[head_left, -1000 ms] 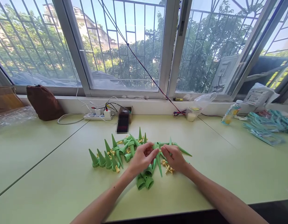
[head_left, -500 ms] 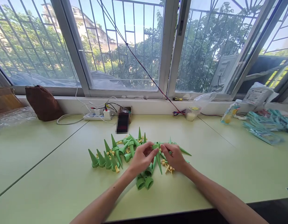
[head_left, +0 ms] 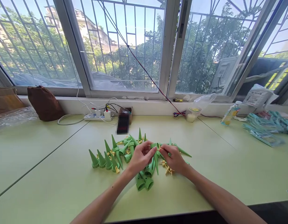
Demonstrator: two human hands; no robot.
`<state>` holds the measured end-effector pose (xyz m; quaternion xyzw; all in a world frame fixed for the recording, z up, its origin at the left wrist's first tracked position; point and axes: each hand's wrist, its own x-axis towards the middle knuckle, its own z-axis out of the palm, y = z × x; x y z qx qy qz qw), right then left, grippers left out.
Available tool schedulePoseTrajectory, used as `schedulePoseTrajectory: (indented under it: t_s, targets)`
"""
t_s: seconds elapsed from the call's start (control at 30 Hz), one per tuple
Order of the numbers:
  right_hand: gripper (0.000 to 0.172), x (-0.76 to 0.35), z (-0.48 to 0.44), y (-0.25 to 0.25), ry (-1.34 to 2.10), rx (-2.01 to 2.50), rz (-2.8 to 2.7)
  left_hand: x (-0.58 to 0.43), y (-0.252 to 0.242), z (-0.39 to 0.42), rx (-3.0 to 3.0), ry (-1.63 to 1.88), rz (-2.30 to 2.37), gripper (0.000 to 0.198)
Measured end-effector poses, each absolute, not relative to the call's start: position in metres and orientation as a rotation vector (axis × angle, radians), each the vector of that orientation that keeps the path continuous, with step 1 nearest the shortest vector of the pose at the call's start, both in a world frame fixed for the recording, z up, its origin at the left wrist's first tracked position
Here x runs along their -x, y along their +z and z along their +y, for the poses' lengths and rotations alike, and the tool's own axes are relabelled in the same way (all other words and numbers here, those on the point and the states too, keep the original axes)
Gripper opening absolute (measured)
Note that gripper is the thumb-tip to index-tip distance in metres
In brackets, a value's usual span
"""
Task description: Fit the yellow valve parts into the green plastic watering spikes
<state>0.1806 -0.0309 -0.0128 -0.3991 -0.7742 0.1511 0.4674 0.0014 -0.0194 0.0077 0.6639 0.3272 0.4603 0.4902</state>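
My left hand (head_left: 143, 156) is closed around the wide collar of a green plant-watering spike (head_left: 156, 161), its point hanging down. At the spike's collar, my right hand (head_left: 174, 158) pinches a small yellow valve piece (head_left: 158, 149), mostly hidden by the fingers. Below the hands lie open-ended green spikes (head_left: 140, 184). A small pile of yellow valve pieces (head_left: 168, 169) rests under my right hand. To the left, several green spikes stand point-up in a row (head_left: 108, 161), with more spikes and yellow bits heaped behind my left hand.
Behind the pile are a power strip (head_left: 98, 117) with cables and a small box (head_left: 128, 113) beside a blurred dark item. A brown pouch (head_left: 44, 104) stands at the left. Toward the right are a plastic bag (head_left: 192, 114), a bottle (head_left: 231, 113) and teal packaged items (head_left: 262, 127).
The held spike has turned slightly, its tip swinging left. My right fingers have shifted a little left and down against its collar. The view has moved slightly.
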Motion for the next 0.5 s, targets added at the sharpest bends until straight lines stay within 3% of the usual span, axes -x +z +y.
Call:
schedulePoseTrajectory:
  t_s: [0.33, 0.5]
  targets:
    - [0.04, -0.1822, -0.0272, -0.0178, 0.37, 0.993, -1.958, 0.0019, 0.0083, -0.0243, -2.013, 1.136, 0.918, 0.02]
    - [0.041, -0.1796, -0.028, -0.0159, 0.379, 1.008, -1.923, 0.0013, 0.0086, -0.023, -1.927, 1.117, 0.902, 0.019]
